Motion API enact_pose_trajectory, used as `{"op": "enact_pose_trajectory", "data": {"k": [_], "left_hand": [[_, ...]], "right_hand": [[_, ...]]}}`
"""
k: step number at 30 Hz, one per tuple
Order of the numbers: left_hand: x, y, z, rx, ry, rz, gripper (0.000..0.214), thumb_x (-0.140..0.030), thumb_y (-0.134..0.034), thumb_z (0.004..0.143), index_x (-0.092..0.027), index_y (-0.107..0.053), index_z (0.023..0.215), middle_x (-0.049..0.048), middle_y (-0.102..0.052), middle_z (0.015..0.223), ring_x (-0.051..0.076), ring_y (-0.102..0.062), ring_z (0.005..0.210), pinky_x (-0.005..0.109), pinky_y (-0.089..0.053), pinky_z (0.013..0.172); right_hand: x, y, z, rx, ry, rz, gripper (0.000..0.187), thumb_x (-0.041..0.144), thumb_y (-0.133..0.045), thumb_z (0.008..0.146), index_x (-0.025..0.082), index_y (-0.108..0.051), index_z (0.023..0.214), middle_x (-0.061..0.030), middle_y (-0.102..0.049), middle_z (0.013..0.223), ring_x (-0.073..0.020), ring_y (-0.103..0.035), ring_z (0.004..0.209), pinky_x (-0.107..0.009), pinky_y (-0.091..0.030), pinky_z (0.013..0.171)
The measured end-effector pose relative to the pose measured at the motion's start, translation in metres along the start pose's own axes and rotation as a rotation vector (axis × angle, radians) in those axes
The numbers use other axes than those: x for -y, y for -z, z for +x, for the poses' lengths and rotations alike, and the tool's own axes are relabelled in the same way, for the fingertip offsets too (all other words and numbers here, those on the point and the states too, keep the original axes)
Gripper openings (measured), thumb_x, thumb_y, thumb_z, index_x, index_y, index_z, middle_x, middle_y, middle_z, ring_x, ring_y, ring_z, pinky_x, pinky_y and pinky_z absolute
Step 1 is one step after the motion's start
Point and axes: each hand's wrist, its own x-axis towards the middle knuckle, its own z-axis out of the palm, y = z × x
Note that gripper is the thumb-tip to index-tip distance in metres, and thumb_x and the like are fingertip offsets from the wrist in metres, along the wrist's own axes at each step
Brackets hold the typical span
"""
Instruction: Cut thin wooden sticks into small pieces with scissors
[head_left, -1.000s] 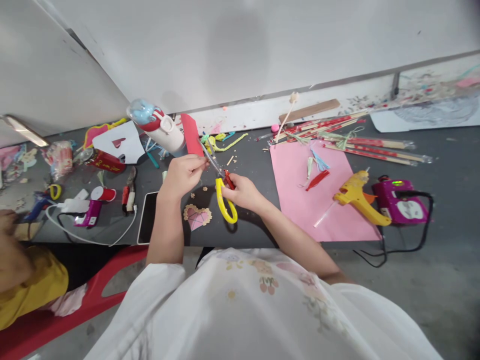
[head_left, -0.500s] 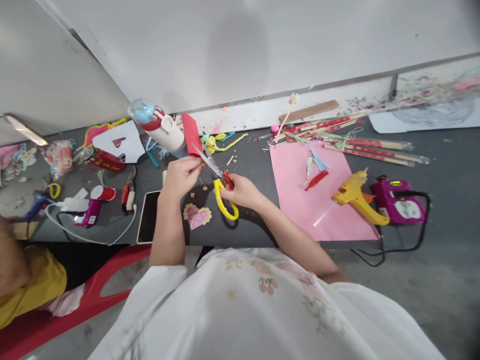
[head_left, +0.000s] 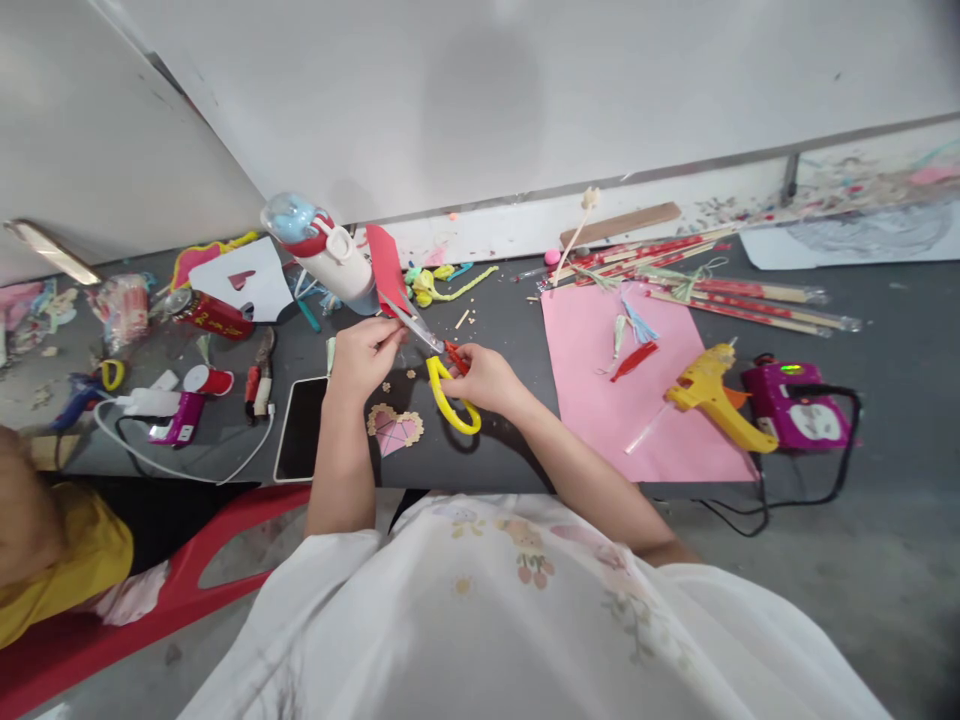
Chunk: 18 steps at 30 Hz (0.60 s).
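Note:
My left hand [head_left: 365, 352] is closed, its fingertips pinching the lower end of a folded strip of red paper [head_left: 384, 262]. In my right hand [head_left: 484, 378] is a pair of scissors [head_left: 452, 405] with one yellow and one red handle. Their blades point away to the left and lie across the paper's lower end, close to my left fingertips. Between my wrists on the grey table lies a pink heart [head_left: 395, 431] edged with small light-brown pieces, dark lines crossing it. Loose bits of the same colour are scattered around it.
A bottle [head_left: 337, 265] stands behind my left hand, with a phone [head_left: 301, 430] near my left forearm. To the right, pink paper [head_left: 585, 390] carries tassels and a yellow glue gun [head_left: 705, 390], beside a purple power box [head_left: 799, 405]. Another person's arm [head_left: 26, 515] is at far left.
The scissor blades have come closer together on the red paper. My hands stay almost in place, and the whole view has shifted slightly.

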Motion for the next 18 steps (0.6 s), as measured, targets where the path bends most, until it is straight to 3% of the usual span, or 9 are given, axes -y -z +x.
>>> {"op": "enact_pose_trajectory", "data": {"k": [10,18], "left_hand": [[0.0014,0.0039,-0.0036,-0.014,0.02,-0.005,0.017,-0.021,-0.055,0.083,-0.016,-0.071,0.08,0.0024,-0.069,0.072,0.011,-0.061,0.065,0.02,-0.045,0.063],[-0.0006,0.0065,-0.0039,0.024,0.049,-0.01,0.018,-0.021,-0.055,0.082,-0.017,-0.072,0.082,0.0028,-0.07,0.075,0.011,-0.062,0.065,0.021,-0.046,0.064]], "right_hand": [[-0.0023,-0.0017,0.0007,0.0,0.041,0.073,0.032,0.041,-0.068,0.06,0.018,-0.058,0.08,0.0016,-0.068,0.076,-0.0118,-0.059,0.063,-0.024,-0.041,0.06],[-0.0006,0.0023,-0.0009,-0.033,0.064,-0.023,0.026,0.039,-0.068,0.061,0.018,-0.061,0.075,0.0032,-0.068,0.071,-0.0111,-0.059,0.06,-0.023,-0.038,0.056]]}}
